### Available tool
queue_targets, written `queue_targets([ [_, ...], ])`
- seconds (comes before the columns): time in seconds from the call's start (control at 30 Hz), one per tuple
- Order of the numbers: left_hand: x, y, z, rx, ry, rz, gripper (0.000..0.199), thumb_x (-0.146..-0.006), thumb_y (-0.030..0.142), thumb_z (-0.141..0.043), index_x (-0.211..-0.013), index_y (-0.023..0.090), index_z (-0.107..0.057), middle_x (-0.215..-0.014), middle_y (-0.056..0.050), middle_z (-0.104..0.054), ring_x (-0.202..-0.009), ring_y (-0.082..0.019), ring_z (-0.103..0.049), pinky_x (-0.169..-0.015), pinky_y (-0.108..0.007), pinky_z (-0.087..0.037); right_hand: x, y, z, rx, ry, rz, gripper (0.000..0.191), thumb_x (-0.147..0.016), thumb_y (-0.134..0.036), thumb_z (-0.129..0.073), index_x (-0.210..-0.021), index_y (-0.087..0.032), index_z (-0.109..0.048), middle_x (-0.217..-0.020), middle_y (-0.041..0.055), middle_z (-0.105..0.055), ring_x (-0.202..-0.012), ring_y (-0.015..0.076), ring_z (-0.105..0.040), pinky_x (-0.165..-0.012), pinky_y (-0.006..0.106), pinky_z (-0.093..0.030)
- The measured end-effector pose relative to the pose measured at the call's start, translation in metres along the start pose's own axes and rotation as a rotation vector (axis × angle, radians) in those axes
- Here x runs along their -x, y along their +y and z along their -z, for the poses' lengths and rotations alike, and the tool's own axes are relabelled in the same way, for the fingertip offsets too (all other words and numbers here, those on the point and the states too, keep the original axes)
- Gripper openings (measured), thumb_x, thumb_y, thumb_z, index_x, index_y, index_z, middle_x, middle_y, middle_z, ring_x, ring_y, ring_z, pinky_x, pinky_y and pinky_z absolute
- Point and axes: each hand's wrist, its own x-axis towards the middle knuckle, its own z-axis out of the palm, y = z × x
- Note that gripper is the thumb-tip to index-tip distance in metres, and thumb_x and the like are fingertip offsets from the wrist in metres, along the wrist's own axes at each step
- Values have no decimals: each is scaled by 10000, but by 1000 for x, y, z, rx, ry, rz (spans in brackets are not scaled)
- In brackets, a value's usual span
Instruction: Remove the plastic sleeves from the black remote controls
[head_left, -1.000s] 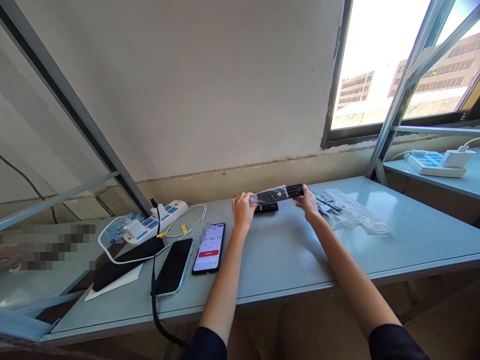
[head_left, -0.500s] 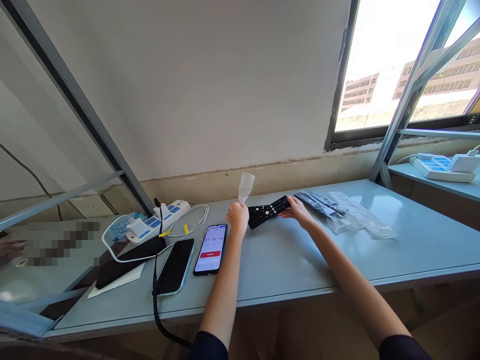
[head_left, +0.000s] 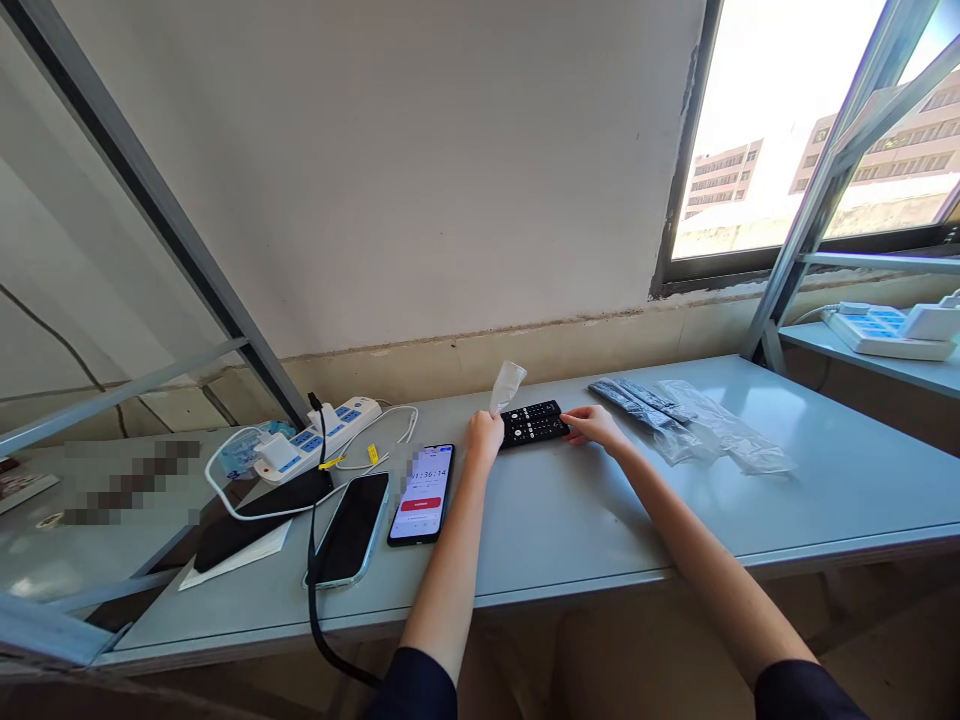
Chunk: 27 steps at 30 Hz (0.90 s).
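Observation:
Two black remote controls [head_left: 534,426] lie side by side in front of me, their button faces up, at or just above the desk. My left hand [head_left: 485,437] is closed at their left end, and a strip of clear plastic [head_left: 508,386] sticks up out of its fist. At the right end, my right hand [head_left: 592,425] pinches the remotes with thumb and fingertips. To the right lie more dark items in clear plastic sleeves [head_left: 646,402], beside a crumpled clear plastic bag [head_left: 724,425].
Left of my forearm lie a lit phone [head_left: 424,495] showing a timer and a dark-screened phone [head_left: 351,530]. A white power strip [head_left: 322,440], white cables and a black strap [head_left: 312,560] are further left. Metal frame posts [head_left: 799,210] flank the desk [head_left: 600,540].
The two remotes went from splayed and tilted to lying parallel and level. Both hands shifted slightly, the left one to the right, with the plastic strip moving along.

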Motion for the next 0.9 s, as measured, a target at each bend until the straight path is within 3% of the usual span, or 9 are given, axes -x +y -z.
queue_targets([
  [0.13,2,1,-2,-24,-16,-21,296,-907,217,-428,-971,161,-712,-1045,-161,-703,-1038,-263,-646,-783,-295,-480,-5,6,3,116,22,75,280,-652,-342,-794,-827,-157,-678,-699,58,-644,-624,184,-635,-527,269,-540],
  [0.27,5,3,3,-37,-9,-50,323,-914,203,-396,-992,162,-707,-1055,-156,-700,-1048,-258,-640,-785,-294,-481,-5,5,7,289,89,195,438,-588,-350,-823,-976,-197,-688,-918,82,-649,-829,237,-636,-739,367,-540],
  [0.4,7,7,10,-41,25,-107,372,-926,202,-338,-1047,181,-689,-1111,-134,-684,-1083,-246,-618,-809,-295,-480,0,0,3,412,68,367,554,-560,-366,-833,-1086,-281,-678,-1212,74,-563,-1167,293,-497,-1010,450,-390],
  [0.53,7,8,6,-64,28,-159,358,-907,197,-361,-1030,182,-697,-1111,-129,-683,-1118,-252,-593,-840,-300,-477,3,3,-3,582,-20,433,665,-607,-450,-808,-1225,-291,-621,-1398,90,-431,-1321,336,-336,-1077,512,-273],
  [0.67,5,6,-5,-96,-1,-175,365,-894,155,-369,-1041,194,-700,-1103,-119,-689,-1085,-237,-611,-924,-313,-447,-1,8,-4,725,-68,424,704,-669,-501,-760,-1308,-279,-566,-1407,111,-424,-1307,352,-363,-1060,503,-304],
  [0.9,5,5,-10,-132,-25,-140,370,-857,113,-416,-1095,196,-686,-1191,-127,-648,-1198,-261,-543,-961,-344,-435,1,1,-3,675,-72,457,570,-659,-445,-775,-1183,-247,-667,-1200,93,-603,-1146,334,-534,-982,413,-414],
])
